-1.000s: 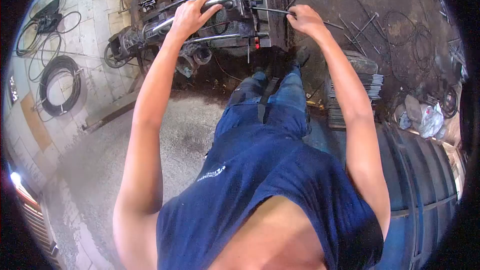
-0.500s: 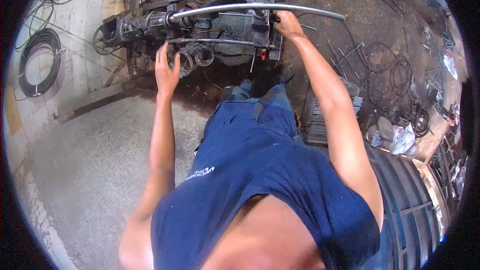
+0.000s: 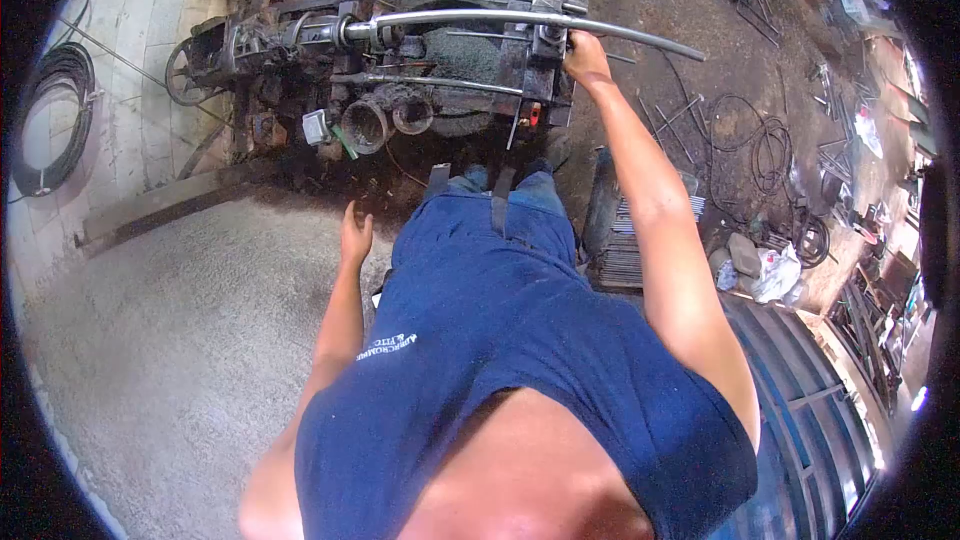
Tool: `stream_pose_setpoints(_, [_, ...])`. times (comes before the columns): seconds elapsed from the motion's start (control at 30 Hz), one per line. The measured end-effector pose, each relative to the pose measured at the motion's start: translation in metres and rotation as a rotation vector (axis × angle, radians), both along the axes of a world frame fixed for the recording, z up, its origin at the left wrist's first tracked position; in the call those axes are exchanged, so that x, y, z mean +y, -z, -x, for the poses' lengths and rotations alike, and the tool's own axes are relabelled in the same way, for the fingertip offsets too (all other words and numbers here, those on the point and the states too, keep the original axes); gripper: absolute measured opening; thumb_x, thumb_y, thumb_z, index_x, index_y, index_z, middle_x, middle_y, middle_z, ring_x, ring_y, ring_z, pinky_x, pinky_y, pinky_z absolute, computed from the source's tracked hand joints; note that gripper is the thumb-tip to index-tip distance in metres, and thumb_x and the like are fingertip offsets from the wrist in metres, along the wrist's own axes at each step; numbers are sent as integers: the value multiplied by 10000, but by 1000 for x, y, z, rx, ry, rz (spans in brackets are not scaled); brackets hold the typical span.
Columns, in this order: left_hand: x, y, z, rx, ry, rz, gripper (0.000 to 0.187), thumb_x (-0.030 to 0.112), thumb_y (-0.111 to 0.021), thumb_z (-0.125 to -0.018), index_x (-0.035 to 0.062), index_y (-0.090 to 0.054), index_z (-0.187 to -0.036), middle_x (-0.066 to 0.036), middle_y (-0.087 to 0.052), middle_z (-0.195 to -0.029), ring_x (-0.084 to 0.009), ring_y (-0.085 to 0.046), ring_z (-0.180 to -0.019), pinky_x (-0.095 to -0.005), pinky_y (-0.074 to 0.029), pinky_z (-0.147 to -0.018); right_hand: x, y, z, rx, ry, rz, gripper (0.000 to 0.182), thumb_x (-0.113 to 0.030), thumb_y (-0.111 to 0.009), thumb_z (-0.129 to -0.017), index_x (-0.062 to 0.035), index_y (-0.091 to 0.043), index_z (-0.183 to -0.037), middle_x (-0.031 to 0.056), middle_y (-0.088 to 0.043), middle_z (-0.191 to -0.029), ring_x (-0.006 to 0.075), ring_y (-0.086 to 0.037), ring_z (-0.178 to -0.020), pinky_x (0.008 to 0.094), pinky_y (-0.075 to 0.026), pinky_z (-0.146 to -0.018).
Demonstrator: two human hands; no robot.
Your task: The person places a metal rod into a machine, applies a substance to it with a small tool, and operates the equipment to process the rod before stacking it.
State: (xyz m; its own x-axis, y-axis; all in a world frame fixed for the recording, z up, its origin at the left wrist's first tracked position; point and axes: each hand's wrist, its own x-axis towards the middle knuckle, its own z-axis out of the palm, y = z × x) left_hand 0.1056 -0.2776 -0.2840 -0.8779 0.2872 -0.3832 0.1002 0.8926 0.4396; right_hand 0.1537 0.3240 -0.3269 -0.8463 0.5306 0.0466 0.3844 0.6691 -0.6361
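- The floor [image 3: 180, 320] is big, pale and rough on the left side. Past the legs [image 3: 538, 190] it is dark and dirty. White tiles [image 3: 125, 130] lie at the far left.
- One long, dark machine [image 3: 320, 55] goes across the far side.
- One long shiny bar [image 3: 620, 32] lies along the top of the machine. It bends a little and pokes out past the machine's right end.
- One fat ring of black wire [image 3: 82, 130] is on the tiles.
- One pile of thin rods [image 3: 617, 268] is near the right arm.
- The right hand [image 3: 587, 58] has its fingers curled in at the machine's right end, just under the bar. They are partly hidden, so I cannot tell what they grip.
- The left hand [image 3: 356, 233] is empty, up in the air, with its thumb and fingers apart.
- Two round cups [image 3: 362, 127] stick out of the machine's near side.
- One small red piece [image 3: 535, 115] is near the right hand.
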Motion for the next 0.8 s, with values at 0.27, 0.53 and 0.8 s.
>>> stream_pose_setpoints(0.27, [-4, 8, 3, -73, -49, 70, 599, 233, -638, -896, 9, -406, -1401, -203, -649, -1073, -300, -662, -917, -391, -521, -812, -4, -14, -4, -52, 20, 21, 273, -109, -656, -748, 2, -664, -997, 241, -644, -1038, 407, -598, -1032, 457, -477, -889])
stream_pose_setpoints(0.53, [37, 4, 19, -43, -41, -64, 577, 203, -634, -901, -3, -415, -1393, -171, -670, -1023, -259, -678, -866, -370, -536, -753, -42, -114, -30, -299, 118, -160, 236, -131, -660, -731, 0, -677, -926, 210, -654, -1040, 376, -633, -965, 437, -499, -865])
stream_pose_setpoints(0.8, [71, 10, 26, -128, 11, -138, 576, 170, -626, -910, -13, -393, -1404, -147, -674, -1000, -198, -688, -778, -326, -538, -722, 43, -183, -55, -158, -220, -140, 327, -302, -576, -743, -2, -675, -825, 197, -643, -880, 358, -636, -888, 462, -489, -869])
